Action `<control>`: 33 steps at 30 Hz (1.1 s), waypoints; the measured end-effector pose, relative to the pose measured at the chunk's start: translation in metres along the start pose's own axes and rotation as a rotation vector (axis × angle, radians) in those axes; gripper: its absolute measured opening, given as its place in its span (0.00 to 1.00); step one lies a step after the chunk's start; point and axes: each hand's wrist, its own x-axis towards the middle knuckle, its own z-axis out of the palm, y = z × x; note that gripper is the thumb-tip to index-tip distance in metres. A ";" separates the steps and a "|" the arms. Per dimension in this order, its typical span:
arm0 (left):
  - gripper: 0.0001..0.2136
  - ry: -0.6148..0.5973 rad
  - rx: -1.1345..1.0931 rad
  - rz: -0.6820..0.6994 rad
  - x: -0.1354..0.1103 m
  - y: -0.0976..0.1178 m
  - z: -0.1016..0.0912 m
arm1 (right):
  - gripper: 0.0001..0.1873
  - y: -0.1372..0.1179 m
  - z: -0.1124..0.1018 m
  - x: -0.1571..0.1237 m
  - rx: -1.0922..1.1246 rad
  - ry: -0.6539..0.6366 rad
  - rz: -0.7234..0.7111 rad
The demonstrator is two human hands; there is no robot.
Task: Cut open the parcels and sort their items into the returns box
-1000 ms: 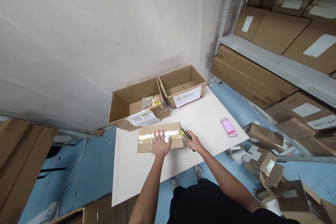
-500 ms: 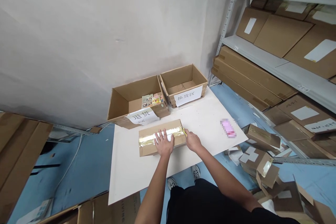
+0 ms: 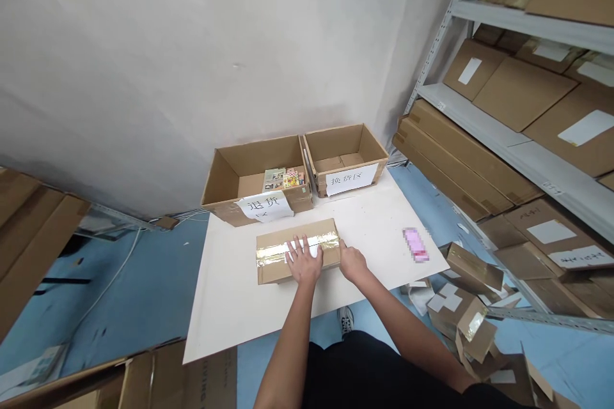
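A closed cardboard box [image 3: 297,230] lies on the white table, with shiny clear tape along its top and a white label partly under my hand. My left hand [image 3: 305,261] rests flat on the box, fingers spread. At the box's right end, my right hand [image 3: 354,263] is closed, its fingers wrapped around a slim yellow box cutter. Most of the cutter is hidden by the fingers and the box edge.
Behind the box stand two open cartons with handwritten paper signs; the left carton [image 3: 225,211] holds small colourful packages, the right carton [image 3: 345,163] sits beside it. A blurred pink object [image 3: 415,245] lies at the table's right. Shelves of boxes [image 3: 518,92] rise at right.
My view has shifted slightly. The yellow cutter, visible at the box's right edge before, is now mostly hidden by my right hand. My left hand stays on the box.
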 end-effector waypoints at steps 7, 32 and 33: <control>0.36 -0.025 -0.015 -0.010 0.000 0.000 0.001 | 0.36 0.008 0.012 -0.015 -0.019 -0.001 -0.002; 0.34 -0.035 0.135 0.004 0.001 0.002 -0.016 | 0.37 0.184 0.155 0.080 0.783 0.283 0.463; 0.34 -0.038 0.143 0.010 0.004 0.001 -0.020 | 0.35 0.175 0.159 0.075 0.788 0.321 0.417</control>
